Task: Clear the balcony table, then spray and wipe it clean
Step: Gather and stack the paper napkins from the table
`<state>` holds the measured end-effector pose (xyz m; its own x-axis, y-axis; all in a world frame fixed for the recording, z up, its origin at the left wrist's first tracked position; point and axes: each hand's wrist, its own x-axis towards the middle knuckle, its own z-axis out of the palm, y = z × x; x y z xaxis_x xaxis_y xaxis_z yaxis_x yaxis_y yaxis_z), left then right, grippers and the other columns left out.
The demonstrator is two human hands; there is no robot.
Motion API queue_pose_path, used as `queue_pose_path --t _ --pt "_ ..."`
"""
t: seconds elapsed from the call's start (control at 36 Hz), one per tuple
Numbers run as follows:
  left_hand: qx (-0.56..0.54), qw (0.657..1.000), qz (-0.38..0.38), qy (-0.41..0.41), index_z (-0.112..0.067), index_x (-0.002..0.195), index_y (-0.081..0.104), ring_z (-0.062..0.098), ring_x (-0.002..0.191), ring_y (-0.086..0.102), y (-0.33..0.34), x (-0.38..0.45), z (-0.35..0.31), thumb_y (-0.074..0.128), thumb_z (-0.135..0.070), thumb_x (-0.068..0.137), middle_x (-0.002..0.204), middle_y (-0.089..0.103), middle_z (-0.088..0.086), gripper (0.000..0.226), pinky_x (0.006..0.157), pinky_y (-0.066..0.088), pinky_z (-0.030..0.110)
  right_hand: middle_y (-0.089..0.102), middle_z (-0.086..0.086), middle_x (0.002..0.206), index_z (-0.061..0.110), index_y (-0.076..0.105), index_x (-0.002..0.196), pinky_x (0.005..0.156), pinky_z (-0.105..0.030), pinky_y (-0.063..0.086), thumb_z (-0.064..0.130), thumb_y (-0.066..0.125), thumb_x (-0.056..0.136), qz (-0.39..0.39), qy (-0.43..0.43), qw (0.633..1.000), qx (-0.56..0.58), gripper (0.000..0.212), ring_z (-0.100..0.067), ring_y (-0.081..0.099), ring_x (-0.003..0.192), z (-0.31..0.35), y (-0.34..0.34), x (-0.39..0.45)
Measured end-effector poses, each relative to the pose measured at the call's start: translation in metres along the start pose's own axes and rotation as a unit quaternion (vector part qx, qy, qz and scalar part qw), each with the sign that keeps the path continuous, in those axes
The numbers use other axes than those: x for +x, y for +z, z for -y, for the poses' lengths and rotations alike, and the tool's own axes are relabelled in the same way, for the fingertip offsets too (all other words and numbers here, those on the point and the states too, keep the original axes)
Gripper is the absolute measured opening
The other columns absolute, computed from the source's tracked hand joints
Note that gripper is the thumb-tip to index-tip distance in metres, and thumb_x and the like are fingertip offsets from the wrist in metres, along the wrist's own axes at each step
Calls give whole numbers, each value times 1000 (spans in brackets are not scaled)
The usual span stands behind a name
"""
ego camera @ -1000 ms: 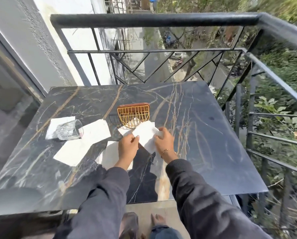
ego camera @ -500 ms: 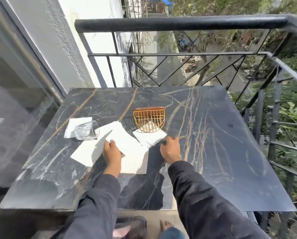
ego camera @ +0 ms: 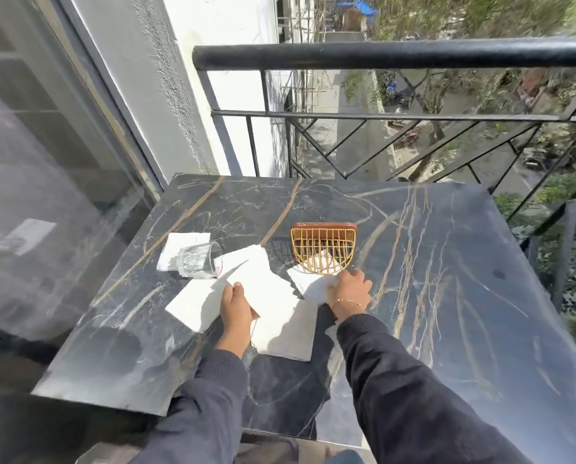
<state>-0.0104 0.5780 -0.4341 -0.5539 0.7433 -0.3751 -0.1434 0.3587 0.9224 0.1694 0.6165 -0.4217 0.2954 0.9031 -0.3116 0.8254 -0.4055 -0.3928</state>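
Several white paper napkins lie scattered on the dark marble table (ego camera: pixel 447 296). My left hand (ego camera: pixel 236 304) holds the edge of one napkin (ego camera: pixel 263 283) that lies over other napkins. My right hand (ego camera: pixel 348 289) rests on a crumpled napkin (ego camera: pixel 308 283) just in front of the gold wire napkin holder (ego camera: pixel 323 249), fingers bent over it. A clear glass (ego camera: pixel 199 261) lies on its side on another napkin (ego camera: pixel 179 246) at the left. A further napkin (ego camera: pixel 288 333) lies between my forearms.
A black metal railing (ego camera: pixel 397 55) bounds the balcony beyond and to the right of the table. A glass sliding door (ego camera: pixel 45 162) stands at the left. The drop to the street shows through the bars.
The camera has swung left and closer. My right hand moved forward onto the napkin by the holder. My left hand stays on the middle napkin.
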Motion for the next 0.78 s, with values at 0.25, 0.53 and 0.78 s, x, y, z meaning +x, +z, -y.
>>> queue_pose_path --t 0.25,0.53,0.78 --pt "11 1000 -13 -17 -24 70 39 23 72 47 -2 3 5 38 -22 101 75 46 7 32 64 43 35 46 -17 136 4 42 133 102 -44 39 19 46 94 12 93 992 79 42 -34 37 129 2 -5 12" --pt "29 999 1 -17 -14 70 43 26 80 41 -5 1 10 40 -19 100 76 40 12 31 71 31 36 52 -19 130 4 53 124 102 -40 38 19 45 94 -8 105 992 76 34 -35 46 122 1 -6 10" --pt "28 999 5 -28 -6 84 47 24 82 45 -6 -5 9 40 -19 100 89 47 15 21 73 37 36 53 -24 129 -6 47 125 97 -42 44 10 47 92 -9 184 922 341 37 -39 52 118 -10 -20 7"
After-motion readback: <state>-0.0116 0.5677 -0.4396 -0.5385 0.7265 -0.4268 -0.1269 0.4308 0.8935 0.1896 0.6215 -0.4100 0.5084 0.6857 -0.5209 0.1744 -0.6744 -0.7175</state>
